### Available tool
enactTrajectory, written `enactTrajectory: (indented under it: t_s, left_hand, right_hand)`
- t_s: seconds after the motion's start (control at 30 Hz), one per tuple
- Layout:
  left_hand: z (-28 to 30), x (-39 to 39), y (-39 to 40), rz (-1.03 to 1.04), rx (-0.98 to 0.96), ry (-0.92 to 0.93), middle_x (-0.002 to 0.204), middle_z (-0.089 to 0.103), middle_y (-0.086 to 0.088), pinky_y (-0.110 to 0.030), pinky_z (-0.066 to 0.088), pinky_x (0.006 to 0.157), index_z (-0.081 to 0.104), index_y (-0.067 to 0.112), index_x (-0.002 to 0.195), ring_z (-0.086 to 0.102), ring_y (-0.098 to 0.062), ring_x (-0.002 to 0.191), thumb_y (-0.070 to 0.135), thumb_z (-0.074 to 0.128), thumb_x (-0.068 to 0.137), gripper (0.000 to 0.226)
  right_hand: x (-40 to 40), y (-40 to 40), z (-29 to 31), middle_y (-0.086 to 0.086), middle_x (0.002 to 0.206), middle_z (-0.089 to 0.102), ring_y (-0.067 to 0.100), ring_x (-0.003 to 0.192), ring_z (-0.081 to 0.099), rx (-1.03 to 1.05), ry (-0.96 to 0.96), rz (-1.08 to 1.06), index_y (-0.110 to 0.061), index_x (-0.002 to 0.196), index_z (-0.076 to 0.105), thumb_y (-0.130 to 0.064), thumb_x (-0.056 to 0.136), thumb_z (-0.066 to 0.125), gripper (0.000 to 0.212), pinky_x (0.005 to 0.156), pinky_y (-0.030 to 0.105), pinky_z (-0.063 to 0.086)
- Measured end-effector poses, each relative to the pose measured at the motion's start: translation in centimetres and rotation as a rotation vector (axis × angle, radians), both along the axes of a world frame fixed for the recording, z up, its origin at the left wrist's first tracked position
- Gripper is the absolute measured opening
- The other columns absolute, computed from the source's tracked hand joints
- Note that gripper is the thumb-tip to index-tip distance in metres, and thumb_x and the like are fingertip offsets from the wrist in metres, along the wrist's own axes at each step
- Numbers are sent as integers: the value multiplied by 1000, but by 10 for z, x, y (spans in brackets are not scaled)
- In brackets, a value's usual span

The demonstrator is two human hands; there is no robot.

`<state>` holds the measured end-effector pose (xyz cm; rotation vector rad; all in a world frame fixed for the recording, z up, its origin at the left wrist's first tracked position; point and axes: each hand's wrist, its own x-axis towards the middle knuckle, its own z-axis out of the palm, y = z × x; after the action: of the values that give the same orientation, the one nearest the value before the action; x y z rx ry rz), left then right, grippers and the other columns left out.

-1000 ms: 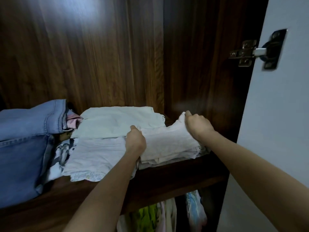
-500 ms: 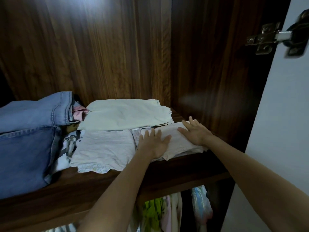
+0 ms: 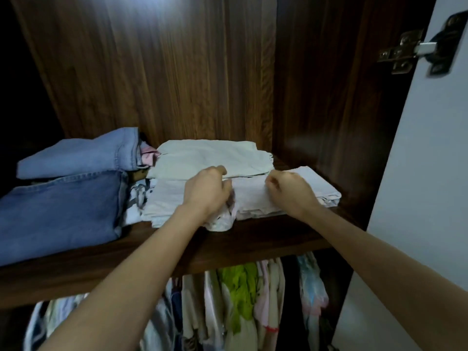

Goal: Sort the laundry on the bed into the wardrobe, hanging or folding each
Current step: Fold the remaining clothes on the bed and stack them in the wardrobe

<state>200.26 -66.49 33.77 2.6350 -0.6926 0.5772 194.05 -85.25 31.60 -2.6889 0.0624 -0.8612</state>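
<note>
Although the bed and whatever laundry is left on it lie outside the view, a good part of the sorting is judged to be done, since several folded pieces are already stacked on the dark wooden wardrobe shelf (image 3: 266,239). A pale white folded cloth garment (image 3: 255,196) is laid at the right end of that shelf, just in front of a pale greenish-white folded piece (image 3: 212,155) and touching a flat white folded cloth (image 3: 164,198) to its left. The left hand (image 3: 206,191) is set at the garment's left edge, and its fingers (image 3: 226,186) are curled; cloth is bunched beneath it, so a grip on the fabric is judged likely. The right hand (image 3: 288,190) is placed on the garment's top, with its fingers (image 3: 272,179) curled as well, seemingly pinching the upper layer, though the contact itself is hidden. Folded blue denim jeans (image 3: 63,198) are piled at the left of the shelf, and a row of light-coloured hanging clothes (image 3: 240,300) is seen on the rail below. The step in hand is judged to be the tidying of this one piece; how many pieces are left cannot be told.
</note>
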Motion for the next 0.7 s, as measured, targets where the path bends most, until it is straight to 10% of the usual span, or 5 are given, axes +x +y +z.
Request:
enactTrajectory:
  t_s: [0.23,0.7]
  left_hand:
    - [-39,-117,136,353,267,-9,115,63,-5,-34,43,71,58,21,113,60,-30,104,34,43,96,26]
    - [-193,-560,385,1259,170,718,125,60,-7,-35,47,85,56,17,121,60,-31,111,33,44,97,31]
  right_hand:
    - [-20,148,-19,7,90,65,30,86,58,-120,78,450,-13,96,58,-20,95,44,16,65,34,40]
    - [-311,506,-164,15,119,59,34,107,58,-661,495,1319,-11,107,56,-21,95,44,20,73,36,41]
